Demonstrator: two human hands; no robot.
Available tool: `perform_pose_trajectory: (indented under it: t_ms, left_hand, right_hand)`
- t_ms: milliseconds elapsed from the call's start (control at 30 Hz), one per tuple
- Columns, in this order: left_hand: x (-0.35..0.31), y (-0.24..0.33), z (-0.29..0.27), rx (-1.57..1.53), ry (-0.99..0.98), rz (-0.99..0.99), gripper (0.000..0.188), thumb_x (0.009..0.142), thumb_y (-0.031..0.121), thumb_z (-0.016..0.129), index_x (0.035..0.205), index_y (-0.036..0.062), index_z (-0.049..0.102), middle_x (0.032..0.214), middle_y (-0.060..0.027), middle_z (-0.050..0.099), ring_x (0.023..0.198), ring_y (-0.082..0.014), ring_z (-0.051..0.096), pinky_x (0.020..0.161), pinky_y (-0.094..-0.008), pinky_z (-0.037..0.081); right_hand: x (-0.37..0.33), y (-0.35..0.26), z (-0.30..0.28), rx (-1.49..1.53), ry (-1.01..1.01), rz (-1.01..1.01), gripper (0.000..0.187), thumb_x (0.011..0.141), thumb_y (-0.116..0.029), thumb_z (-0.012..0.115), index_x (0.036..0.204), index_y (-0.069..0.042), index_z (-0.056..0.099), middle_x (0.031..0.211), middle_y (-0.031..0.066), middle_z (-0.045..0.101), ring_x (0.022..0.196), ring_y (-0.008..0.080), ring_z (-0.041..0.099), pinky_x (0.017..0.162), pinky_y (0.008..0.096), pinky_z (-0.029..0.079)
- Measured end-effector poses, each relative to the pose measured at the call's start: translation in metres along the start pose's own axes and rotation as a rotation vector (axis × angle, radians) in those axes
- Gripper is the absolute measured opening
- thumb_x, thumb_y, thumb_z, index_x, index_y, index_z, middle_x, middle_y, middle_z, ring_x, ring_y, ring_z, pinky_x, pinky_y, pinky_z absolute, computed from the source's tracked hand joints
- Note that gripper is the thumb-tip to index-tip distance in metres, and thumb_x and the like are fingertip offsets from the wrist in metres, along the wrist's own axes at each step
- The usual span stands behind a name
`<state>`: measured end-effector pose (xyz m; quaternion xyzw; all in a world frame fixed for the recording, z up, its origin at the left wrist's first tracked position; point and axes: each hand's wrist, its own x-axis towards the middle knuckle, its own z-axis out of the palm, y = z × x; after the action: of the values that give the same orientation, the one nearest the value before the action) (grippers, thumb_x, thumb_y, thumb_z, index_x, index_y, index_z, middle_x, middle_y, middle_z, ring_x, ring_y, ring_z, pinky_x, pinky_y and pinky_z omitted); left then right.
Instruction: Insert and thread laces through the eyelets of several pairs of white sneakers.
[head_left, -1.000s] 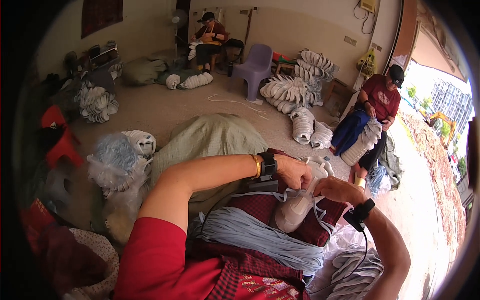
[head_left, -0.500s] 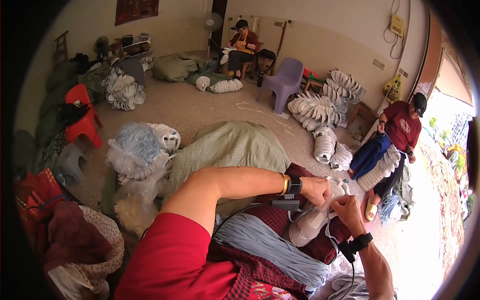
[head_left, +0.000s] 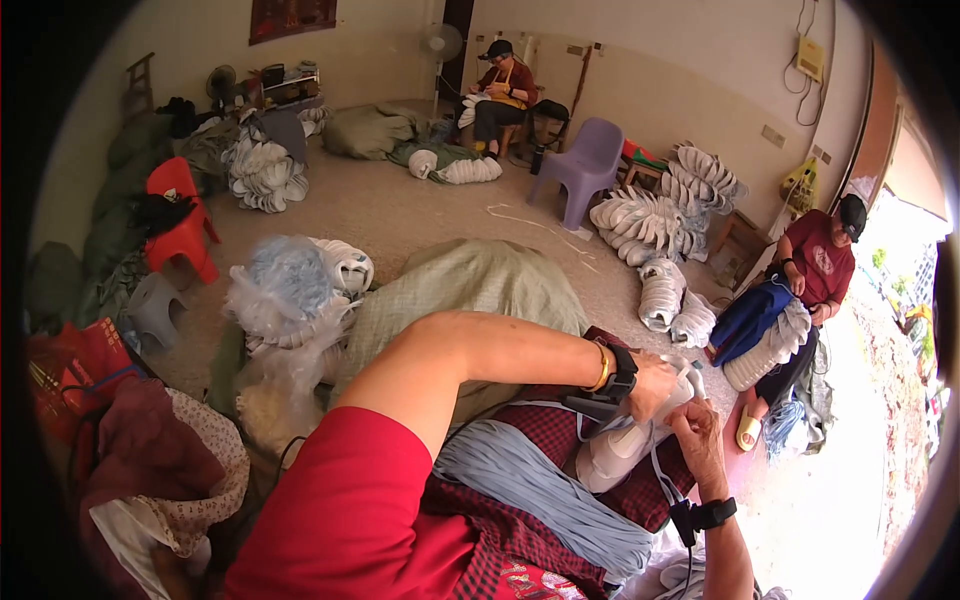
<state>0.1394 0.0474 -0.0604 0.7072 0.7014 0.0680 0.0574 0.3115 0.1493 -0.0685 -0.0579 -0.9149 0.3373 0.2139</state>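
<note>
A white shoe upper [head_left: 684, 378] is between my hands, over my lap at the right of centre. My left hand [head_left: 652, 386] is closed on its near side, fingers bent. Right beside it, my right hand [head_left: 698, 432] pinches at the upper's edge, apparently on a pale shoelace [head_left: 658, 462] that hangs below; the fingertips are partly hidden. More stacked white shoe uppers [head_left: 610, 456] lie just under my hands on a red-and-black checked cloth [head_left: 540, 432]. A thick bundle of grey-blue shoelaces [head_left: 540, 490] stretches across my lap.
A big green sack [head_left: 480, 285] stands in front of me, with plastic-wrapped bundles [head_left: 290, 290] at its left. At the right a person [head_left: 815, 255] handles shoe uppers; another person [head_left: 500, 90] sits at the back. A purple chair [head_left: 580, 170] and red chair [head_left: 180, 235] stand farther off.
The view has shifted slightly. My left hand has turned and reaches farther around the upper, while my right hand has drawn a little lower, still pinching. The person at the right has brought both hands closer together.
</note>
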Motion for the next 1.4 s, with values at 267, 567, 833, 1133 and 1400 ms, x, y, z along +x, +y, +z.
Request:
perform_pose_trajectory:
  t_ms: [267,567,833,1133,1400]
  left_hand:
    - [0.004,0.020,-0.011,0.183,-0.193,-0.025,0.043,0.063,0.014,0.076,0.106,0.0121,0.072,0.104,-0.0123,0.072,0.108,-0.0309,0.066,0.086,-0.0473,0.053]
    - [0.002,0.015,0.009,-0.072,0.193,-0.027,0.017,0.066,0.013,0.065,0.070,-0.0035,0.066,0.069,-0.0217,0.066,0.063,-0.0313,0.067,0.058,-0.0431,0.053]
    - [-0.030,0.006,-0.037,-1.058,0.250,-0.126,0.031,0.106,0.030,0.042,0.101,0.0021,0.054,0.073,-0.0042,0.061,0.048,-0.0076,0.056,0.040,-0.0198,0.040]
    - [-0.024,0.021,0.022,-1.405,0.363,-0.131,0.034,0.106,0.026,0.045,0.122,-0.0018,0.058,0.084,-0.0013,0.058,0.067,-0.0085,0.059,0.058,-0.0216,0.051]
    - [-0.027,0.039,0.027,-1.520,0.414,-0.264,0.027,0.099,0.019,0.062,0.112,-0.0037,0.067,0.096,-0.0056,0.068,0.077,-0.0119,0.067,0.061,-0.0218,0.054]
  right_hand:
    - [-0.001,0.005,0.004,0.008,0.025,-0.107,0.017,0.081,-0.016,0.061,0.076,-0.002,0.069,0.074,0.0075,0.058,0.078,0.0196,0.052,0.068,0.0313,0.041]
    - [-0.010,0.018,0.004,0.037,0.052,-0.097,0.018,0.080,-0.015,0.060,0.075,-0.001,0.069,0.073,0.0080,0.059,0.075,0.0191,0.053,0.069,0.0322,0.042]
    - [0.002,0.020,0.009,0.413,0.106,-0.053,0.018,0.087,-0.015,0.058,0.079,-0.002,0.067,0.078,0.0027,0.060,0.072,0.0120,0.053,0.069,0.0275,0.043]
    - [0.001,0.022,0.003,0.863,0.110,0.218,0.024,0.095,-0.028,0.059,0.089,-0.009,0.072,0.072,-0.0101,0.051,0.062,0.0003,0.040,0.058,0.0178,0.034]
    - [0.000,0.009,0.007,0.734,0.193,0.218,0.025,0.096,-0.025,0.060,0.095,-0.004,0.075,0.080,-0.0041,0.066,0.066,0.0019,0.051,0.059,0.0195,0.039]
